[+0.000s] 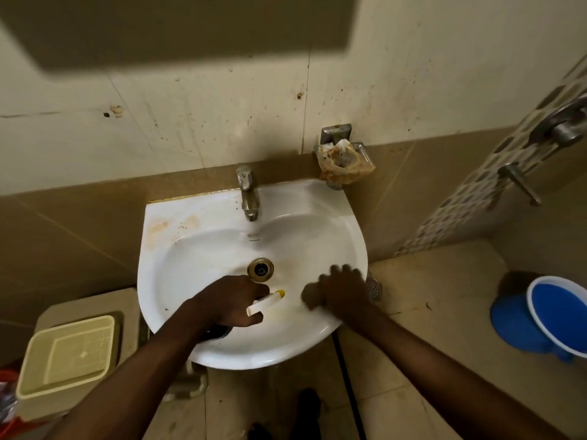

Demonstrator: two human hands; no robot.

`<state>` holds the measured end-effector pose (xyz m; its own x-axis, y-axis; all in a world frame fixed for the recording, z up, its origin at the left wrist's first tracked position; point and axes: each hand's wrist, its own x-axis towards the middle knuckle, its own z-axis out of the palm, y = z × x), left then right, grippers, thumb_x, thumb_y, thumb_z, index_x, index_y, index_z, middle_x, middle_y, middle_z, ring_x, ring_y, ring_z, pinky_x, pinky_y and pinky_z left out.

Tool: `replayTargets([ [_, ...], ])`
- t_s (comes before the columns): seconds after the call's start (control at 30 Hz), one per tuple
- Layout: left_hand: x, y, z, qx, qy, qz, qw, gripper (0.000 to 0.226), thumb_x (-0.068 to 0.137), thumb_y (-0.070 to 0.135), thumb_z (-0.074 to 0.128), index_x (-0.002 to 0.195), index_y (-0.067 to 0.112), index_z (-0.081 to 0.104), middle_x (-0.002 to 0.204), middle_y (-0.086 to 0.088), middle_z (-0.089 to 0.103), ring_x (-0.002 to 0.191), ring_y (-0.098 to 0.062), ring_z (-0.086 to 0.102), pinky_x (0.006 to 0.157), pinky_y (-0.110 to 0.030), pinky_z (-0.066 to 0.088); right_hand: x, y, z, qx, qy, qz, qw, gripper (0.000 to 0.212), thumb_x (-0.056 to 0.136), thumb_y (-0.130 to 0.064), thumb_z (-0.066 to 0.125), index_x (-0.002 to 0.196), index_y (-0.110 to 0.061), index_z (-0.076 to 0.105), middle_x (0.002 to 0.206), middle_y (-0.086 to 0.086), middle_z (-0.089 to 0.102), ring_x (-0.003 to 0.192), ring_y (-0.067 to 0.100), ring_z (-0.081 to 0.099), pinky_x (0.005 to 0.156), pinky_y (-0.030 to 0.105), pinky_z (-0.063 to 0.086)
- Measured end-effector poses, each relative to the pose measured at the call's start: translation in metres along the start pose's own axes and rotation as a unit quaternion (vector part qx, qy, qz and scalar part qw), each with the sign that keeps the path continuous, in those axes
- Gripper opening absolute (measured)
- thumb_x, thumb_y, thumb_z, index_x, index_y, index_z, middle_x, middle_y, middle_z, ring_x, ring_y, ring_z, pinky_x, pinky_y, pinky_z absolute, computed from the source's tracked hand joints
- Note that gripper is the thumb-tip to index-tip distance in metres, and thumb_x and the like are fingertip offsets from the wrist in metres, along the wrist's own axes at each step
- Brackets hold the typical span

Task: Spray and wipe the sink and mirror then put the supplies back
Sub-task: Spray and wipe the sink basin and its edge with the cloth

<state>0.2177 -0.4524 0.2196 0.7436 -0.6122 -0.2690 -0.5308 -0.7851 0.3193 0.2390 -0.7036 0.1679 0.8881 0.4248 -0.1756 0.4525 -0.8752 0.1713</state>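
Note:
A white wall-mounted sink (pixel 203 249) fills the middle of the head view, with a metal drain (pixel 260 268) and a tap (pixel 247 192) at its back. My left hand (pixel 228 303) is over the near part of the basin, gripping a spray bottle (pixel 265 302) with a white head and yellow nozzle that points right; its dark body shows below my wrist. My right hand (pixel 344 289) presses flat on a blurred grey-brown cloth (pixel 309 296) against the basin's right inner wall. The mirror's lower edge (pixel 178 30) shows at the top left.
A beige plastic basket (pixel 68 360) stands on a ledge left of the sink. A blue bucket (pixel 559 315) sits on the floor to the right. A wall holder with a crumpled wrapper (pixel 344 160) hangs at the sink's back right. Shower taps (pixel 565 128) are on the patterned right wall.

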Motion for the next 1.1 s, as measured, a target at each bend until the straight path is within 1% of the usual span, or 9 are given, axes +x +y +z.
replayTargets([
  [0.1, 0.003, 0.013, -0.001, 0.001, -0.021, -0.01, 1.0, 0.046, 0.073, 0.052, 0.038, 0.095, 0.017, 0.057, 0.076, 0.001, 0.059, 0.079, -0.02, 0.057, 0.063, -0.024, 0.034, -0.001, 0.044, -0.01, 0.055, 0.089, 0.164, 0.981, 0.036, 0.044, -0.024, 0.091, 0.057, -0.013, 0.06, 0.058, 0.01, 0.055, 0.046, 0.029, 0.054, 0.044, 0.03, 0.043],
  [0.17, 0.006, 0.028, -0.002, -0.005, -0.055, -0.011, 0.998, 0.023, 0.078, 0.04, 0.051, 0.079, 0.017, 0.049, 0.059, 0.005, 0.043, 0.061, -0.013, 0.046, 0.054, -0.021, 0.027, -0.012, 0.035, 0.0, 0.108, 0.093, 0.193, 0.971, 0.034, 0.046, -0.024, 0.09, 0.058, -0.013, 0.059, 0.057, 0.009, 0.054, 0.044, 0.028, 0.054, 0.042, 0.029, 0.042],
  [0.33, 0.012, 0.05, 0.0, 0.009, -0.102, 0.005, 0.995, 0.024, 0.081, 0.032, 0.059, 0.075, 0.018, 0.04, 0.057, 0.007, 0.032, 0.056, -0.014, 0.035, 0.049, -0.025, 0.022, -0.05, -0.011, 0.011, 0.168, -0.002, 0.074, 0.983, 0.022, 0.073, -0.039, 0.065, 0.074, -0.017, 0.063, 0.07, 0.006, 0.056, 0.054, 0.03, 0.056, 0.049, 0.034, 0.045],
  [0.47, 0.009, 0.051, 0.0, 0.034, -0.117, 0.006, 0.993, 0.024, 0.08, 0.034, 0.059, 0.076, 0.02, 0.039, 0.059, 0.008, 0.033, 0.064, -0.019, 0.042, 0.054, -0.028, 0.028, -0.004, 0.019, -0.008, 0.051, 0.069, 0.184, 0.979, 0.021, 0.057, -0.019, 0.082, 0.063, -0.012, 0.062, 0.066, 0.01, 0.059, 0.058, 0.029, 0.059, 0.055, 0.034, 0.046],
  [0.63, -0.007, 0.038, -0.002, 0.029, -0.119, 0.006, 0.992, 0.022, 0.079, 0.031, 0.058, 0.074, 0.019, 0.041, 0.056, 0.008, 0.033, 0.06, -0.017, 0.041, 0.051, -0.026, 0.025, 0.004, -0.04, -0.025, 0.065, -0.13, 0.104, 0.984, 0.031, 0.095, -0.03, 0.042, 0.106, -0.013, 0.065, 0.108, 0.01, 0.058, 0.103, 0.031, 0.054, 0.083, 0.041, 0.043],
  [0.77, -0.024, 0.027, -0.007, 0.036, -0.127, -0.004, 0.991, 0.018, 0.081, 0.031, 0.057, 0.092, 0.017, 0.057, 0.068, 0.001, 0.053, 0.068, -0.02, 0.052, 0.055, -0.026, 0.032, -0.025, -0.093, -0.023, 0.166, -0.065, 0.033, 0.983, 0.029, 0.083, -0.037, 0.063, 0.088, -0.009, 0.068, 0.09, 0.014, 0.065, 0.087, 0.036, 0.063, 0.075, 0.04, 0.045],
  [0.9, -0.037, 0.018, -0.009, 0.067, -0.101, 0.021, 0.992, 0.034, 0.087, 0.035, 0.053, 0.115, 0.016, 0.056, 0.103, -0.008, 0.065, 0.094, -0.025, 0.059, 0.07, -0.026, 0.034, -0.023, -0.044, -0.02, 0.122, -0.081, 0.162, 0.976, 0.035, 0.094, -0.04, 0.046, 0.116, -0.016, 0.059, 0.118, 0.009, 0.057, 0.109, 0.031, 0.053, 0.089, 0.039, 0.04],
  [1.0, -0.039, 0.021, -0.003, 0.064, -0.094, 0.046, 0.992, 0.038, 0.089, 0.036, 0.055, 0.119, 0.014, 0.057, 0.108, -0.009, 0.065, 0.102, -0.026, 0.058, 0.075, -0.027, 0.033, -0.028, -0.004, -0.018, 0.116, 0.006, 0.304, 0.946, 0.03, 0.092, -0.042, 0.048, 0.105, -0.019, 0.061, 0.111, 0.008, 0.061, 0.099, 0.032, 0.058, 0.081, 0.036, 0.043],
  [1.1, -0.04, 0.023, 0.002, 0.064, -0.086, 0.074, 0.992, 0.035, 0.088, 0.036, 0.056, 0.115, 0.013, 0.057, 0.103, -0.009, 0.065, 0.098, -0.026, 0.057, 0.071, -0.026, 0.028, -0.041, -0.027, -0.024, 0.168, -0.012, 0.325, 0.93, 0.028, 0.085, -0.04, 0.056, 0.103, -0.019, 0.062, 0.108, 0.008, 0.059, 0.1, 0.033, 0.057, 0.078, 0.036, 0.045],
])
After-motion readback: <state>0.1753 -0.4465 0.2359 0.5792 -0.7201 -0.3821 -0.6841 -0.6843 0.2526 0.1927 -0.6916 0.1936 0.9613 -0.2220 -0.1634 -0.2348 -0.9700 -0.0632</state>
